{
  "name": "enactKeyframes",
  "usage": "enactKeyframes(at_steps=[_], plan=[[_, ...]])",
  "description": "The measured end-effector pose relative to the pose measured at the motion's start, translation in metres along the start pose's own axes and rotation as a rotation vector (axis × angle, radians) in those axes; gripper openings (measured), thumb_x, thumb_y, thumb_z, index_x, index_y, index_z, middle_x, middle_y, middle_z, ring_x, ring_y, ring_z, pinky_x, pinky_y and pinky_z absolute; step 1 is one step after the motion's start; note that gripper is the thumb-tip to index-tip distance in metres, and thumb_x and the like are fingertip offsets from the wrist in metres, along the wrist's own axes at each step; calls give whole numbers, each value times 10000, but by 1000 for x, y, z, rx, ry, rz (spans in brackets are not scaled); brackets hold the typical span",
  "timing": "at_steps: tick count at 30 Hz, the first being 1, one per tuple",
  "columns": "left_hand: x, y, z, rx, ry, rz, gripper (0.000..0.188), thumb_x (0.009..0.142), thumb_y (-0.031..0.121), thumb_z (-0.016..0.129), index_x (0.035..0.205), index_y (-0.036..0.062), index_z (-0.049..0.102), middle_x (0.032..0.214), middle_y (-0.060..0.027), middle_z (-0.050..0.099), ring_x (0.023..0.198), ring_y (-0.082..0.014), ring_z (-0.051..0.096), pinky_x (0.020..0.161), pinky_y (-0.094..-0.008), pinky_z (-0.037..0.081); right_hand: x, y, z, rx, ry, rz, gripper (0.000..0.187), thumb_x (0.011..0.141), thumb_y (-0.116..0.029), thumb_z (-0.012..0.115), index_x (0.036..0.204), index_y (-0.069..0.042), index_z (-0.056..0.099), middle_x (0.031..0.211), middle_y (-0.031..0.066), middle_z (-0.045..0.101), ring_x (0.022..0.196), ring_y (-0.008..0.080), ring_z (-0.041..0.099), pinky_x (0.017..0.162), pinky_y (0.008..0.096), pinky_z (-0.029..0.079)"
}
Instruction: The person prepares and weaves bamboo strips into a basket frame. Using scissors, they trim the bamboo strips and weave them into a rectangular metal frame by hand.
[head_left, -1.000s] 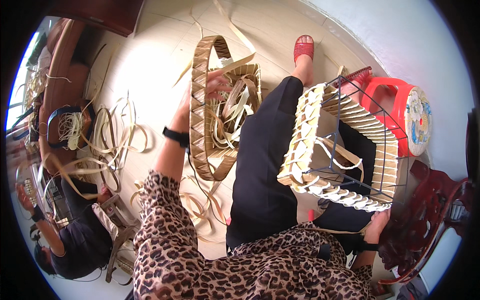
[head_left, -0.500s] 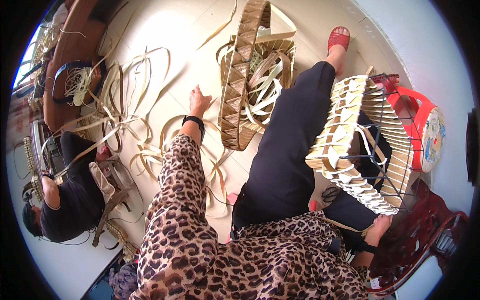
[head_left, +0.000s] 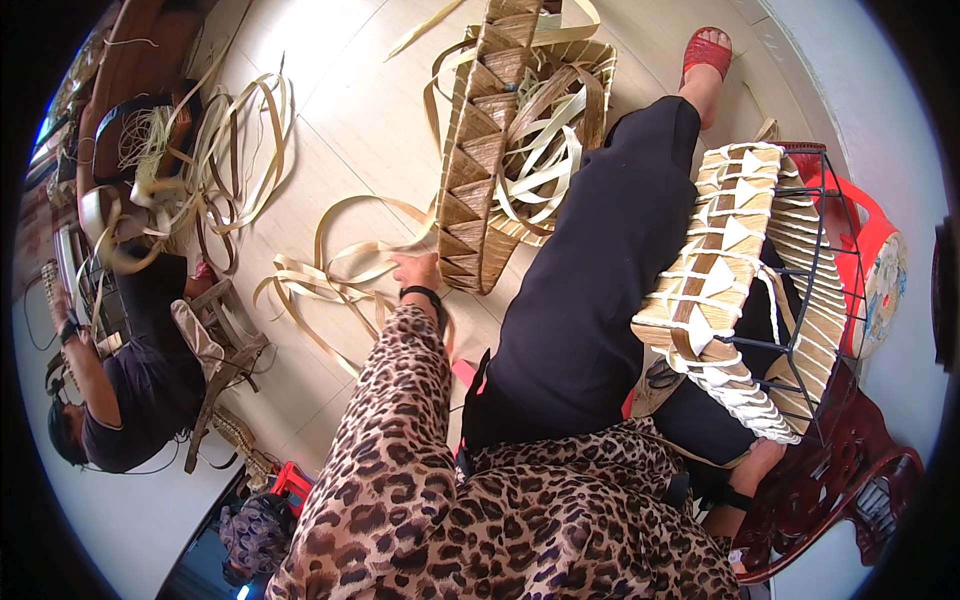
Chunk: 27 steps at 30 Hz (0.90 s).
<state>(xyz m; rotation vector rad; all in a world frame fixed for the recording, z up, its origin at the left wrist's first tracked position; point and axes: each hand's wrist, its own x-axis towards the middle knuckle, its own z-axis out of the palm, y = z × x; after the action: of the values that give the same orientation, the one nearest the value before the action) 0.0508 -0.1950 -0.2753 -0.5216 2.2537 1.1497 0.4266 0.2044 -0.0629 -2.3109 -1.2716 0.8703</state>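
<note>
Several pale strips (head_left: 340,278) lay on the floor (head_left: 350,120) by the left hand (head_left: 417,272), whose hold I couldn't tell; the fingers of the right hand (head_left: 760,458) gripped the white-laced basket (head_left: 735,238) above the right leg (head_left: 690,412).

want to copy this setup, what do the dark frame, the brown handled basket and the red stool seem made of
Dark frame: probably coated metal wire, its rods thin and straight. Brown handled basket: perhaps dried leaf or paper-like strips, slightly glossy, judging by streaked, folded bands. Red stool: likely smooth moulded plastic, from its even colour and rounded edges.
</note>
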Motion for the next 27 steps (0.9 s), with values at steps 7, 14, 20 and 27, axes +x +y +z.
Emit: enactKeyframes(at_steps=[7, 14, 20, 27], plan=[[33, 48, 31, -39, -25, 90, 273, 819, 158, 506, 1038, -4, 503, 871, -72, 587, 750, -154, 553, 654, -265, 453, -2, -3, 4, 1, -19, 16, 220, 793, -182, 491, 956, -42, 542, 707, 24, 558, 487, 68, 403, 403, 199, 254], [65, 139, 11, -154, -225, 237, 252, 821, 160, 500, 1013, -3, 519, 865, -60, 588, 740, -144, 548, 652, -263, 447, 24, 25, 4, 128, -4, 94, 208, 832, -185, 454, 997, -81, 525, 716, -5, 556, 460, 38, 392, 380, 170, 236], [20, 287, 70, 117, -824, 829, 240, 829, 149, 485, 1014, -1, 520, 915, -66, 584, 812, -148, 540, 708, -260, 432, -11, -8, 22, 188, -2, 42, 212, 832, -187, 454, 1005, -90, 527, 657, -25, 522, 413, 26, 314, 346, 175, 187], [-15, 374, 105, 254, -1155, 1106, 429, 869, 215, 456, 1267, 92, 353, 1041, -87, 546, 854, -97, 518, 717, -200, 426, -7, 3, 19, 182, 30, 90, 270, 818, -111, 414, 1064, -81, 519, 742, -9, 547, 453, 33, 348, 364, 168, 198]])
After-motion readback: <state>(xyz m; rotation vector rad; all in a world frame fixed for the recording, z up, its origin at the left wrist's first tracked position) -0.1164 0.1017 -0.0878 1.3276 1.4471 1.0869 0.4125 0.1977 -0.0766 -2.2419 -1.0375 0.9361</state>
